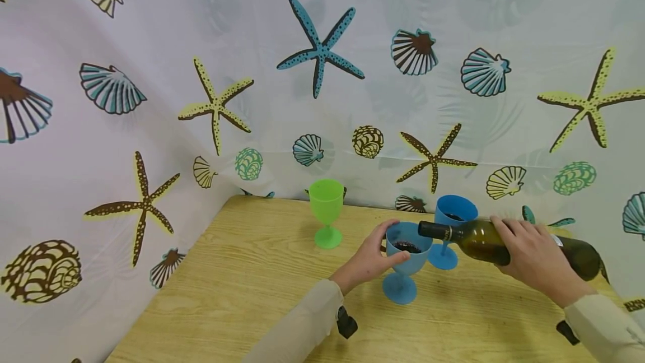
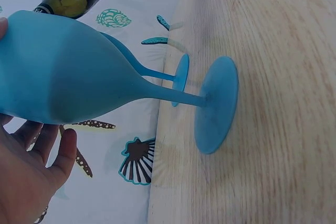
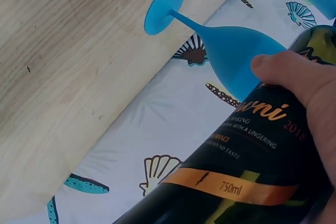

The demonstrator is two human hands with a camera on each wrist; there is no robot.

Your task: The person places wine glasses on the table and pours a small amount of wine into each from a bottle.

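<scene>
My left hand (image 1: 374, 255) holds the bowl of a light blue goblet (image 1: 410, 265), fingers behind and thumb across the near side. Dark liquid shows inside this goblet. Its foot rests on the table in the left wrist view. In my right hand (image 1: 533, 256) is a dark green wine bottle (image 1: 478, 241), gripped around its body and tipped nearly level. The bottle's mouth points left, at the goblet's rim. Its label (image 3: 252, 124) faces the right wrist camera. Just behind stands a deeper blue goblet (image 1: 443, 256), also with dark liquid, partly hidden by the bottle.
A green goblet (image 1: 326, 206) stands upright toward the back of the wooden table (image 1: 242, 273), left of the blue ones. Behind the table's far edge hangs a white curtain (image 1: 373, 99) printed with shells and starfish; it also runs along the left side.
</scene>
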